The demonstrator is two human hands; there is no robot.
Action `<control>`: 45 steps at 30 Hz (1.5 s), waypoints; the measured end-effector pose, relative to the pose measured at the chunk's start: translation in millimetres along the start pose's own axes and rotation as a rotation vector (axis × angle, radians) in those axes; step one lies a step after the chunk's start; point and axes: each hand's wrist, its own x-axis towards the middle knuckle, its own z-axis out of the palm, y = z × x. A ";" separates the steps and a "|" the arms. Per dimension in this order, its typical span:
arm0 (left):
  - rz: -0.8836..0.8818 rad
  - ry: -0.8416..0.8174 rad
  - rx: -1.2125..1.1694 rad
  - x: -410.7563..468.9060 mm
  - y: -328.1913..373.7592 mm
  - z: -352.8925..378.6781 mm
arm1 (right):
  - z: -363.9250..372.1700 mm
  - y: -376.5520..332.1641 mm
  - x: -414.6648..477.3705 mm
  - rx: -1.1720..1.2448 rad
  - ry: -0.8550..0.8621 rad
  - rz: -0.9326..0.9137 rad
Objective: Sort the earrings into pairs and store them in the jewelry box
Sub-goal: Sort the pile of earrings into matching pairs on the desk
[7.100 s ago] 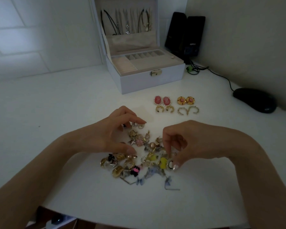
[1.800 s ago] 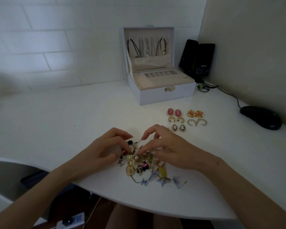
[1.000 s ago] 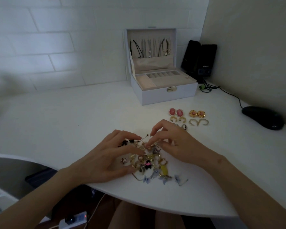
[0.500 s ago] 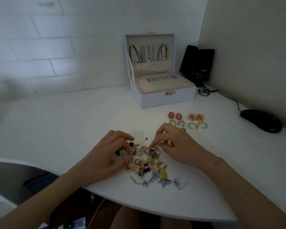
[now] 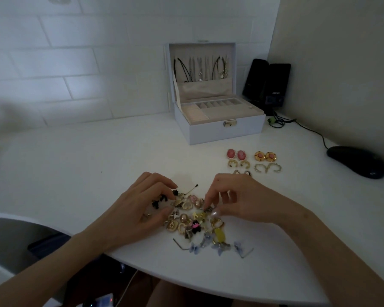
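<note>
Both hands are resting on a jumbled pile of earrings (image 5: 193,220) on the white worktop (image 5: 75,165); the left hand (image 5: 140,209) and right hand (image 5: 237,200) are curling their fingers (image 5: 208,196) into it. Sorted pairs (image 5: 253,161) are lying before the open jewelry box (image 5: 220,127).

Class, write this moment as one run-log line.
both hands picking in earring pile | sorted pairs on table | jewelry box open

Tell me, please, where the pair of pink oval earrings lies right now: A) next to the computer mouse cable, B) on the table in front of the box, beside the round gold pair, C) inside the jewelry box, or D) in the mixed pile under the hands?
B: the pink oval earrings lie on the table in front of the open jewelry box, just left of the round gold pair.
</note>
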 end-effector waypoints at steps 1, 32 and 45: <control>0.000 -0.001 0.001 -0.1 -0.4 0.1 | 0.8 0.6 0.4 -0.004 -0.013 0.005; -0.030 0.070 -0.055 0.2 -5.2 2.9 | 3.8 2.0 2.3 0.347 0.305 -0.038; -0.043 0.089 -0.040 0.2 -3.9 1.0 | 6.5 7.0 7.3 0.300 0.298 -0.145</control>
